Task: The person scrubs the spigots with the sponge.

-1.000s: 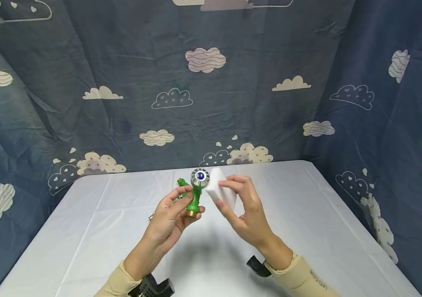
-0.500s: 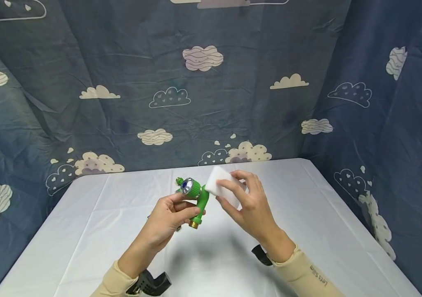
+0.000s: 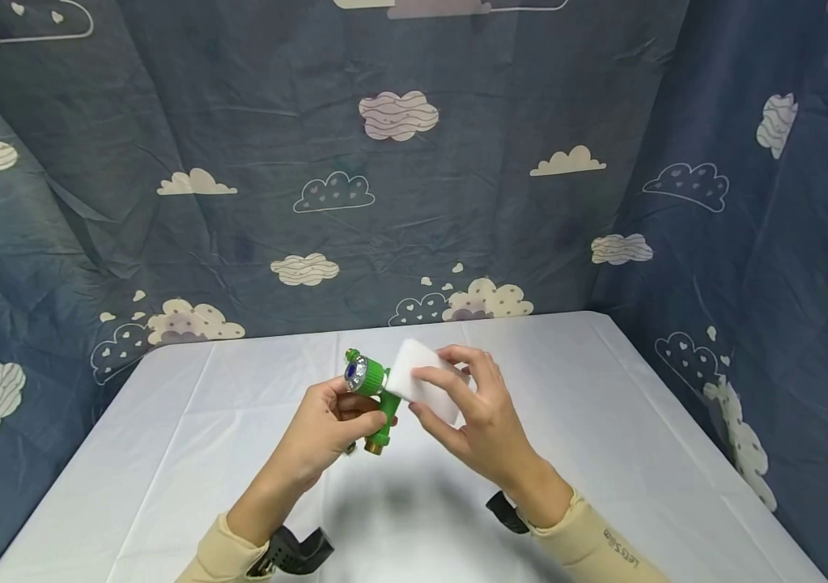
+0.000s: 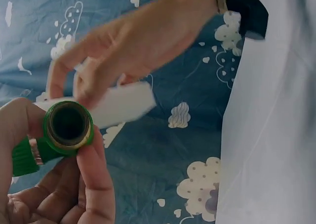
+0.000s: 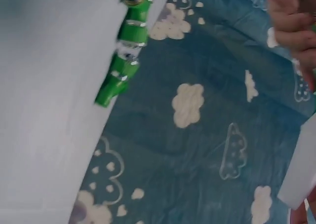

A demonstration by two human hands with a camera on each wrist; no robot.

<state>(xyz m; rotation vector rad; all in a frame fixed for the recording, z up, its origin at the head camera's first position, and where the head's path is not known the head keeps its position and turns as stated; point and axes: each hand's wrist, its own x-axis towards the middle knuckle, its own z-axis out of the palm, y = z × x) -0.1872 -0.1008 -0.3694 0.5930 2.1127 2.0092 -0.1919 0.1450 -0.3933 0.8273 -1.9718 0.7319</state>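
While both hands hover above the white-covered bench, there are two green fittings and one white sponge block to count. The left hand curls thumb and fingers round a green plastic tap — its brass-rimmed threaded mouth faces the left wrist camera, and its round silver-and-blue knob points away from the person. The right hand pinches the white sponge block between thumb and fingers; the block's corner touches the tap's body just right of the knob. A second green fitting — slim, with silver bands — lies on the bench beyond the tap, mostly hidden in the head view. No containers are in sight.
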